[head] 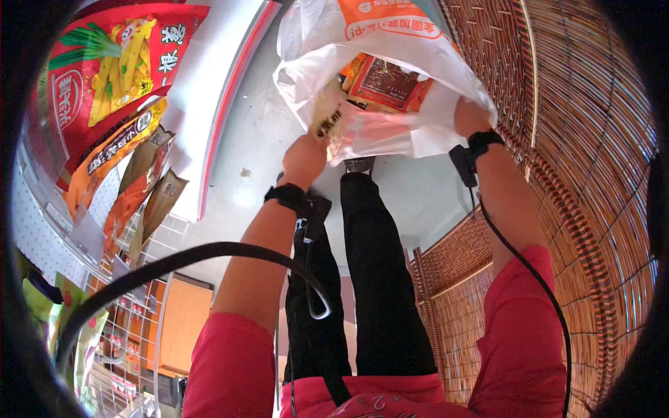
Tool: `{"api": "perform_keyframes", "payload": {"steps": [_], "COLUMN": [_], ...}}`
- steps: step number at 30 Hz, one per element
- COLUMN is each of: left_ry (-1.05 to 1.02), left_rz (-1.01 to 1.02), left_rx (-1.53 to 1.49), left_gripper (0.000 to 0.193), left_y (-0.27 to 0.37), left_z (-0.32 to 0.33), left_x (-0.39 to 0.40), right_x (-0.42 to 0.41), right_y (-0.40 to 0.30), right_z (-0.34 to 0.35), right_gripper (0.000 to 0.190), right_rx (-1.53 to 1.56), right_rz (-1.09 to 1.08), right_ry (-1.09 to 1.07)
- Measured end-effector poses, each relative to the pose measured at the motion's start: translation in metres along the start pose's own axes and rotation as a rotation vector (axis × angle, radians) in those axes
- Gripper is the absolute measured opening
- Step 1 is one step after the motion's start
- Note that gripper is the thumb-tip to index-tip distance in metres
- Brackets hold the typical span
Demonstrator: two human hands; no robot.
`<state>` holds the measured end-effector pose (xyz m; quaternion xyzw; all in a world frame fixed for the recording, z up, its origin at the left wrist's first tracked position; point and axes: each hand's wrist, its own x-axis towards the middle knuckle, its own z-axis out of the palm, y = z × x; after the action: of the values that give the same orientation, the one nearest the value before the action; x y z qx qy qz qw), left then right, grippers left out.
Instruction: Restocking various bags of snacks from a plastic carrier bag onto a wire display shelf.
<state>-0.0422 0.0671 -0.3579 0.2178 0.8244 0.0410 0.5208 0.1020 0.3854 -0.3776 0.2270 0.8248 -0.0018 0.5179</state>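
A white plastic carrier bag (444, 57) with orange print hangs before me, its mouth facing me. Inside it lies a red-edged food packet (389, 83) with a dark brown middle, beside other orange packaging (355, 68). My right hand (470, 119) grips the bag's rim on the right, its fingers partly hidden by the plastic. At the left side of the mouth, my left hand (306, 162) holds a pale, see-through packet (328, 117) with dark lettering. This packet is blurred and lies partly within the opening. My left fingertips are hard to see.
Snack bags hang on the left: a large red one (120, 68), an orange one (112, 151) and brown ones (162, 198). A white wire rack (125, 334) stands below them. A woven wicker screen (585, 157) closes the right side. A black cable (209, 251) loops across my left arm.
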Motion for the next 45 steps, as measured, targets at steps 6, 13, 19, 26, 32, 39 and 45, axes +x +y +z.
{"api": "perform_keyframes", "payload": {"steps": [6,13,19,26,32,39,45], "left_ry": [0.053,0.314,0.323,0.407,0.46,0.416,0.464], "left_rz": [-0.17,-0.009,-0.033,0.034,0.025,0.007,0.01], "left_rx": [-0.486,-0.846,-0.982,-1.131,-1.016,-1.068,-1.069], "left_gripper": [0.041,0.034,0.032,0.035,0.039,0.038,0.038], "left_y": [0.015,0.006,0.025,0.032,0.034,0.028,0.024], "left_z": [-0.017,-0.026,-0.054,-0.082,-0.077,-0.078,-0.078], "left_x": [0.009,0.03,0.049,0.061,0.068,0.065,0.062], "right_x": [0.02,0.069,0.115,0.114,0.085,0.04,0.077], "right_y": [0.016,-0.026,-0.046,-0.062,-0.04,-0.032,-0.085], "right_z": [-0.021,-0.055,-0.08,-0.051,0.009,-0.009,-0.082], "right_gripper": [0.029,0.043,0.043,0.063,0.045,0.035,0.04], "right_rx": [-0.115,0.473,0.494,0.698,0.555,0.26,0.408], "right_rz": [0.181,-0.174,-0.144,-0.139,-0.398,-0.183,-0.372], "right_ry": [-0.105,0.393,0.202,0.395,0.637,-0.02,0.579]}}
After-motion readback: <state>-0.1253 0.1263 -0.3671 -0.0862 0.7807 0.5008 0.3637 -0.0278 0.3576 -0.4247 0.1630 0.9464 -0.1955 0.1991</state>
